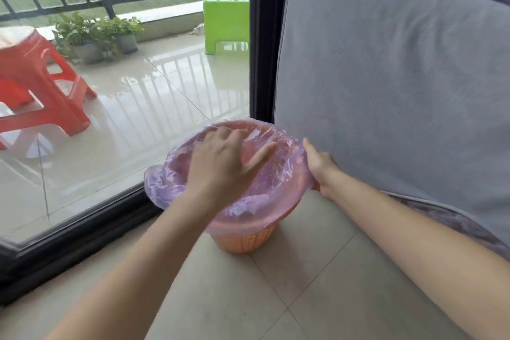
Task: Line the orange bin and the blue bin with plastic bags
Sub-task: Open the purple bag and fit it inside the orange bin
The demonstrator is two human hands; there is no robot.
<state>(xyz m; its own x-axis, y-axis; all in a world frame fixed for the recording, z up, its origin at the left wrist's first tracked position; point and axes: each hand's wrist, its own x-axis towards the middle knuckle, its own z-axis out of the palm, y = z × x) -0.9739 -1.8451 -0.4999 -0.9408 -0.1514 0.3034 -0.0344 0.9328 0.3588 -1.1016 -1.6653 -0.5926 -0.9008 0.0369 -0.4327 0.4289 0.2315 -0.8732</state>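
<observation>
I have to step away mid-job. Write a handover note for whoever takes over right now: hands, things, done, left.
Left hand: open, fingers spread, pressing on the bag over the orange bin's mouth.
Right hand: grips the bag's edge at the bin's right rim.
Orange bin: upright on the floor, between the glass door and the grey cushion.
Done: purple bag is folded over the rim all round.
Left: push the bag down inside and tidy the loose bulge on the left. The blue bin is not in view, so find and line it.
</observation>
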